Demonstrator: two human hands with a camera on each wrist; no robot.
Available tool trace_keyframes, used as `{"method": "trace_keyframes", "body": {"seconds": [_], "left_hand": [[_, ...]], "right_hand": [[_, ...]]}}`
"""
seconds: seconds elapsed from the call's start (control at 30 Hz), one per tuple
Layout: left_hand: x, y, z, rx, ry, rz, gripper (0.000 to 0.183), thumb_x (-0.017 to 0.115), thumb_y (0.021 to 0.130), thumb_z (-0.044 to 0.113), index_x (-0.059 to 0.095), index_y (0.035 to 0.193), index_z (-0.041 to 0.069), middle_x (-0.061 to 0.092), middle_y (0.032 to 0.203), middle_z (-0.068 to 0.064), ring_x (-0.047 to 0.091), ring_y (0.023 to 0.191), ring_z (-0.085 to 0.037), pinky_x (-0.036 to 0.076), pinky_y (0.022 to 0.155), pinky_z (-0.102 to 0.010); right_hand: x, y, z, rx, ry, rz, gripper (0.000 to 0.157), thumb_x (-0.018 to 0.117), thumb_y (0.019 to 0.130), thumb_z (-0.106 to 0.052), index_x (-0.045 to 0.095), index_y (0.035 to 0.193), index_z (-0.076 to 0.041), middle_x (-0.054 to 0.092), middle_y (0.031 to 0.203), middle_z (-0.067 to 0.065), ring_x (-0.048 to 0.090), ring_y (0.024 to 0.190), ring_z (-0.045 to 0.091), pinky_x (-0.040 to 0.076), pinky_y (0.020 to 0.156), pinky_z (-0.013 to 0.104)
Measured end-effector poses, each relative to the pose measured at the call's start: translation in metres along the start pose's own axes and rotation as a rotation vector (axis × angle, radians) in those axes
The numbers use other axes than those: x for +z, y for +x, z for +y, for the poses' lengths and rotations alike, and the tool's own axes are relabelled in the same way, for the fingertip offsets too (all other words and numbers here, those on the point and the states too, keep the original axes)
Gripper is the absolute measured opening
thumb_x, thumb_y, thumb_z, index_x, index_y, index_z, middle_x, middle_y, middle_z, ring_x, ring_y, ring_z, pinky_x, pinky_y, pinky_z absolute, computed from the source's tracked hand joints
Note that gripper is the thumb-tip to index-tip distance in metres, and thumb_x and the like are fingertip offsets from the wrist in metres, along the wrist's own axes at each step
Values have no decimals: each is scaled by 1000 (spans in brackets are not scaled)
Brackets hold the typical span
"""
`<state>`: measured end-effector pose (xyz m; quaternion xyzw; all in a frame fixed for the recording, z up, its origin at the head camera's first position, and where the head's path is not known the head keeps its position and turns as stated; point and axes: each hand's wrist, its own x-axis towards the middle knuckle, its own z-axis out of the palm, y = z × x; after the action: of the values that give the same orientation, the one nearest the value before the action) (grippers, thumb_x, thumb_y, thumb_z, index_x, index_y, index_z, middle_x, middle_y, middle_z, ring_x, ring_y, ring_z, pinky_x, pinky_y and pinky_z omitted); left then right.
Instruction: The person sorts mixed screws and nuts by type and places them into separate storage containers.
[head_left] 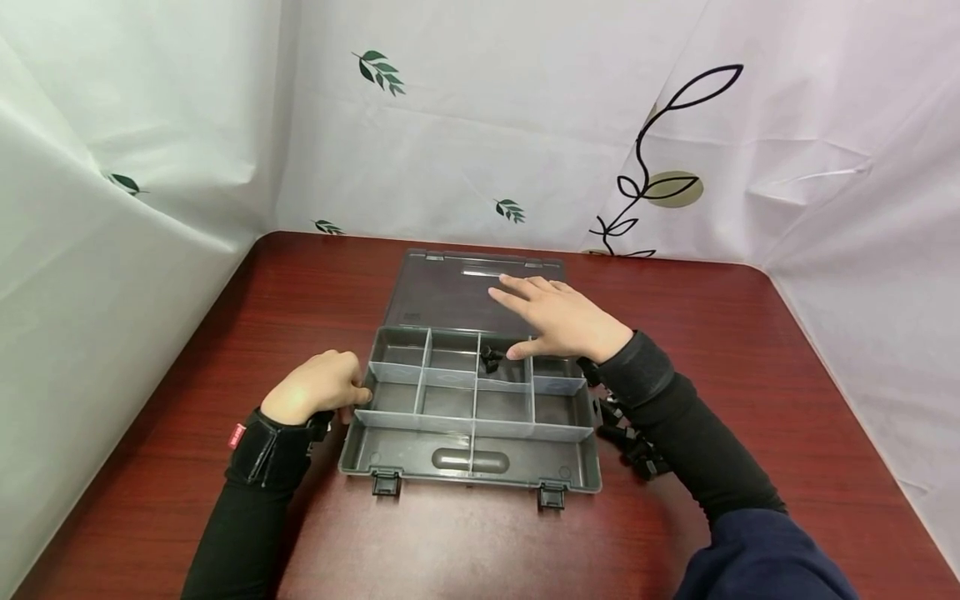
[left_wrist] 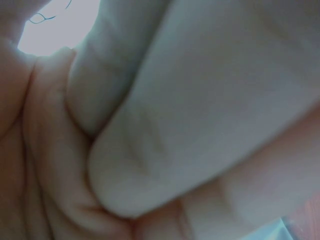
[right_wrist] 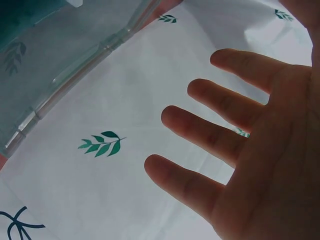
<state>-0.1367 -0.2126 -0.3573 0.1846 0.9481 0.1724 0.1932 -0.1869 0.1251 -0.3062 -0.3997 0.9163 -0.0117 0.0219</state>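
Observation:
A grey compartment box (head_left: 435, 423) lies on the table with its see-through lid (head_left: 465, 292) folded back behind it. At the box's left wall, my left hand (head_left: 322, 386) grips the rim with its fingers curled; the left wrist view shows fingers (left_wrist: 150, 140) folded against the palm. My right hand (head_left: 562, 317) hovers over the back right compartments, its fingers spread and nothing held. Inside the third back compartment sits a small black piece (head_left: 491, 358), whose exact kind is unclear. The right wrist view shows the right hand (right_wrist: 260, 130) stretched out flat.
Several black pieces (head_left: 637, 454) lie in a pile right of the box, partly hidden by the right forearm. Two black latches (head_left: 386, 483) hang at the box's front edge. A white patterned curtain (head_left: 465, 125) surrounds the reddish-brown table (head_left: 300, 292).

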Motion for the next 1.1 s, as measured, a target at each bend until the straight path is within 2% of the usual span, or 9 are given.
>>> {"method": "trace_keyframes", "body": {"seconds": [0.2, 0.57, 1.1], "left_hand": [[0, 1, 0, 0, -8, 5, 28, 59, 81, 17, 58, 53, 16, 54, 47, 7, 53, 50, -12, 42, 55, -31], [1, 0, 2, -3, -6, 10, 27, 60, 81, 18, 58, 53, 16, 54, 47, 7, 52, 50, -12, 42, 56, -31], [1, 1, 1, 14, -7, 12, 28, 59, 80, 17, 59, 52, 16, 54, 47, 7, 53, 50, -11, 42, 55, -31]], "right_hand": [[0, -6, 7, 26, 13, -18, 80, 63, 83, -48, 31, 147, -14, 28, 151, 15, 33, 133, 34, 28, 102, 51], [-1, -27, 33, 122, 48, -13, 76, 65, 83, -43, 34, 146, -13, 29, 150, 19, 38, 127, 40, 31, 98, 54], [-3, -61, 61, 285, 116, -79, 74, 62, 86, -41, 32, 146, -10, 32, 146, 24, 32, 130, 45, 28, 99, 58]]}}
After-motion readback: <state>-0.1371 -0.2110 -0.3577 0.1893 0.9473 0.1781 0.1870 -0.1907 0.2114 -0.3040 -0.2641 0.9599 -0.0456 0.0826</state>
